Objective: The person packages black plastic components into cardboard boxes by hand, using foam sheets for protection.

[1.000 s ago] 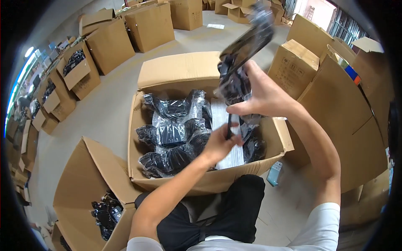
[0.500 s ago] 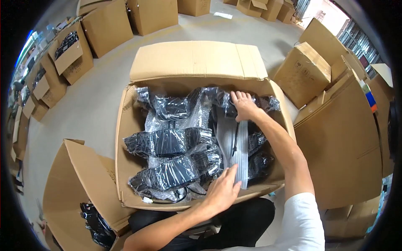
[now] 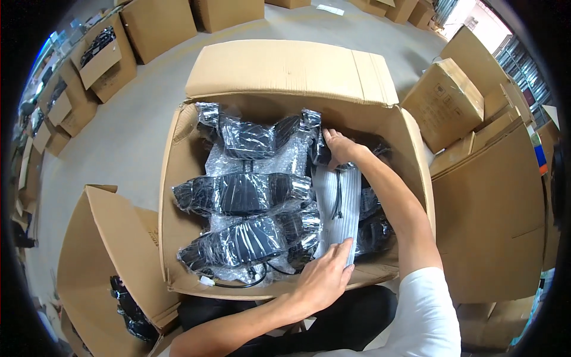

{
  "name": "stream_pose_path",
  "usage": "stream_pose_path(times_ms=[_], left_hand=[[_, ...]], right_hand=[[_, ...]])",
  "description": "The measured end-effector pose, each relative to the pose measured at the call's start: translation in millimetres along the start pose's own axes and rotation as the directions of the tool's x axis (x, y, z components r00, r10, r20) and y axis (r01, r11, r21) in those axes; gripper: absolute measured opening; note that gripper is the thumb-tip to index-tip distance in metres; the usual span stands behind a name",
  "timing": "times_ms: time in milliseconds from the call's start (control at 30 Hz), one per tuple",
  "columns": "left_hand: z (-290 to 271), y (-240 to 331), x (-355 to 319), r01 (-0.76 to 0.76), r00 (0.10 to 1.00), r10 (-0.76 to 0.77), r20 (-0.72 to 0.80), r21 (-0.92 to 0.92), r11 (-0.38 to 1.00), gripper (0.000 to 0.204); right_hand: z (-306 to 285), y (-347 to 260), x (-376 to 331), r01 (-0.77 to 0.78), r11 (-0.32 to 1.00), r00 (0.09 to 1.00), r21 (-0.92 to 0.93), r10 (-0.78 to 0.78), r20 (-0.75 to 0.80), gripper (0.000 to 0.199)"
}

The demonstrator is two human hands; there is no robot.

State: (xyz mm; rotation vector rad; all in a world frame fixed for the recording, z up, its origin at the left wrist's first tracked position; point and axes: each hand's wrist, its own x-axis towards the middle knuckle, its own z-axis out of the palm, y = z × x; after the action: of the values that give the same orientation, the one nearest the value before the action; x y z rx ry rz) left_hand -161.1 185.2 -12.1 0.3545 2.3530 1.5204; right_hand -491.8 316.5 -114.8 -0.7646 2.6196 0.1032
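Observation:
A large open cardboard carton (image 3: 178, 232) stands before me, holding several black parts in clear plastic wrap. Three of these lie in a column on its left side: a far one (image 3: 248, 140), a middle one (image 3: 241, 194) and a near one (image 3: 244, 241). To their right lies a long piece in whitish ribbed wrap (image 3: 336, 229), a thin black cable on top. My right hand (image 3: 344, 149) rests at its far end, fingers stretched against a black wrapped section. My left hand (image 3: 326, 276) lies with extended fingers on its near end. More black parts show partly beneath my right forearm.
A smaller open carton (image 3: 122, 250) with black wrapped goods stands at the near left. At the right are a closed carton (image 3: 443, 104) and tall cardboard panels (image 3: 491, 220). Several cartons line the far and left sides. A white sheet (image 3: 330, 10) lies on the floor.
My right hand has pulled slightly nearer and turned, its fingers less spread. The whitish wrapped piece has shifted and shows flatter and wider. My left hand has slid slightly right. The view has moved a little.

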Motion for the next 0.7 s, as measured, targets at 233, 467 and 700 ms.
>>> stream_pose_path(times_ms=[233,467,700], left_hand=[[0,0,-4,0.002,1.0,-0.003,0.009,0.037,0.999,0.054],[9,-2,1,-0.079,0.997,0.08,-0.022,0.025,0.997,0.055],[-3,-12,-10,-0.057,0.995,0.069,-0.076,0.144,0.988,0.053]], right_hand=[[-15,-18,-12,-0.014,0.995,0.999,-0.103,0.009,-0.051,0.125],[0,3,2,-0.108,0.977,0.994,-0.186,0.111,0.004,0.121],[46,-27,28,0.023,0.991,0.975,-0.134,-0.052,-0.215,0.106]])
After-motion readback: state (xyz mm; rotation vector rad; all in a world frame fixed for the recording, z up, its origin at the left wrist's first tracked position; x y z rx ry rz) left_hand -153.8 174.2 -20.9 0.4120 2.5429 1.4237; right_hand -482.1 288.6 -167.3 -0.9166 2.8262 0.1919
